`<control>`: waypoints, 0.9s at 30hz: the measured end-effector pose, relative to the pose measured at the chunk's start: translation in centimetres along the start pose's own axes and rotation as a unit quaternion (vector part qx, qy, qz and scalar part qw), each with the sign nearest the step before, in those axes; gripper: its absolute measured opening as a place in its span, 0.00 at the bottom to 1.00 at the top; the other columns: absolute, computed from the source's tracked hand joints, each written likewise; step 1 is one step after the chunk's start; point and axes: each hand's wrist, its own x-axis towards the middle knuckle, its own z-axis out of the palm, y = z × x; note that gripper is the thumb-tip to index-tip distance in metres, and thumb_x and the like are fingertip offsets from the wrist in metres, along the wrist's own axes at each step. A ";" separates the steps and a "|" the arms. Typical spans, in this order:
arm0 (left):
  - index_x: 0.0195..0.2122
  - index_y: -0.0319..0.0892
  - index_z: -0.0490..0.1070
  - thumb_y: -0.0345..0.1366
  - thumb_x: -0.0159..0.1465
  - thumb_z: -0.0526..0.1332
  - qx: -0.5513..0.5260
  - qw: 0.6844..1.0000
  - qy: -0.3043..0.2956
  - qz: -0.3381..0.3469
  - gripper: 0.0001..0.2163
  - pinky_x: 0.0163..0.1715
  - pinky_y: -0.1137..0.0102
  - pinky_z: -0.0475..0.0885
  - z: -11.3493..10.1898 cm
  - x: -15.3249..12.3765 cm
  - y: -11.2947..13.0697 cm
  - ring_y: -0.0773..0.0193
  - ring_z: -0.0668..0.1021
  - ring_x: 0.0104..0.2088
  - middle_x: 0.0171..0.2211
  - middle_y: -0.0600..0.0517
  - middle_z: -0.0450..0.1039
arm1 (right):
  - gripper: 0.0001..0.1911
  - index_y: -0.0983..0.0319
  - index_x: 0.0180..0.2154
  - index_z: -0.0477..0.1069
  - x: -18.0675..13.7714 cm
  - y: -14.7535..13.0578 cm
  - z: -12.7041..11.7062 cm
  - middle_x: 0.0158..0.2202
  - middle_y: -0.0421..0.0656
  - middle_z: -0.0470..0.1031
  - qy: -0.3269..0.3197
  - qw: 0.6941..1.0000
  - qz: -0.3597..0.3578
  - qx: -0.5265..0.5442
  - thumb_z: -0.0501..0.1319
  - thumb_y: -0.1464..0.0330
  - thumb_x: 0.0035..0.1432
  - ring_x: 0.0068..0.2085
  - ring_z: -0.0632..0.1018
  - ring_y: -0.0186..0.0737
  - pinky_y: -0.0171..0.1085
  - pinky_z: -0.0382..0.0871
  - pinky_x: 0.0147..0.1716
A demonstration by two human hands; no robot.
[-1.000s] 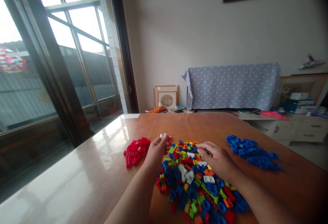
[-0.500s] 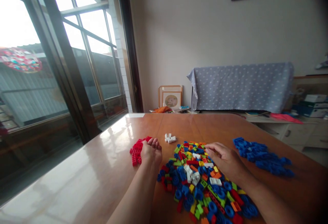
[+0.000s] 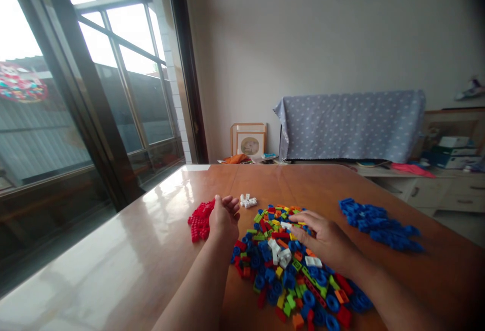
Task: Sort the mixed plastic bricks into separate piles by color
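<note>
A heap of mixed coloured bricks (image 3: pixel 291 265) lies on the wooden table (image 3: pixel 144 250) in front of me. My left hand (image 3: pixel 224 217) hovers palm-up at the right edge of a small pile of red bricks (image 3: pixel 199 218), fingers loosely curled with nothing visible in them. My right hand (image 3: pixel 322 237) rests on top of the mixed heap, its fingertips pinched on a white brick (image 3: pixel 286 225). A few white bricks (image 3: pixel 247 201) lie apart just beyond my left hand. A pile of blue bricks (image 3: pixel 379 222) sits to the right.
A tall window with a dark frame (image 3: pixel 91 98) runs along the table's left side. Beyond the far edge stand a cloth-covered piece of furniture (image 3: pixel 350 126), a framed picture (image 3: pixel 249 141) on the floor and a low white cabinet (image 3: pixel 428 187).
My left hand dropped white bricks beyond the heap, then swung left to the red pile and turned palm-up. My right hand stayed on the mixed heap, picking among the bricks.
</note>
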 end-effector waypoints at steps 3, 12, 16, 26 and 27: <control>0.37 0.41 0.70 0.51 0.67 0.53 0.025 1.000 0.001 -0.002 0.17 0.30 0.70 0.63 -0.1 0.1 -0.1 0.69 0.73 0.25 0.30 0.52 0.75 | 0.23 0.51 0.55 0.73 -0.7 -3.2 0.4 0.58 0.45 0.72 -0.082 0.994 -0.066 -0.039 0.60 0.53 0.61 0.59 0.69 0.51 0.48 0.61 0.61; 0.37 0.43 0.72 0.55 0.65 0.52 0.110 0.994 0.010 -0.024 0.20 0.35 0.65 0.60 0.4 -0.5 -0.7 0.67 0.74 0.30 0.37 0.51 0.78 | 0.36 0.45 0.64 0.60 -1.6 -7.3 3.8 0.71 0.42 0.51 -0.254 0.955 -0.139 -0.071 0.60 0.45 0.56 0.70 0.50 0.58 0.64 0.27 0.65; 0.38 0.42 0.72 0.53 0.63 0.56 0.139 0.990 -0.011 -0.030 0.19 0.35 0.65 0.60 0.6 -0.9 -1.0 0.66 0.74 0.30 0.37 0.50 0.78 | 0.26 0.50 0.57 0.70 -1.2 -6.4 4.3 0.69 0.44 0.57 -0.205 0.965 -0.123 -0.107 0.62 0.53 0.57 0.69 0.53 0.55 0.63 0.29 0.66; 0.35 0.38 0.73 0.47 0.56 0.65 0.226 0.967 -0.120 0.015 0.15 0.28 0.71 0.60 0.7 -1.7 -1.9 0.66 0.75 0.27 0.31 0.47 0.77 | 0.11 0.54 0.44 0.76 0.1 -2.2 2.7 0.57 0.44 0.72 -0.041 0.983 -0.092 -0.150 0.60 0.68 0.60 0.60 0.68 0.47 0.55 0.50 0.64; 0.35 0.38 0.73 0.46 0.55 0.66 0.236 0.963 -0.129 0.022 0.15 0.28 0.71 0.61 0.8 -1.7 -2.0 0.65 0.75 0.28 0.31 0.47 0.77 | 0.11 0.54 0.44 0.76 0.2 -1.5 2.5 0.56 0.44 0.72 -0.031 0.984 -0.091 -0.153 0.59 0.68 0.60 0.59 0.69 0.47 0.56 0.51 0.63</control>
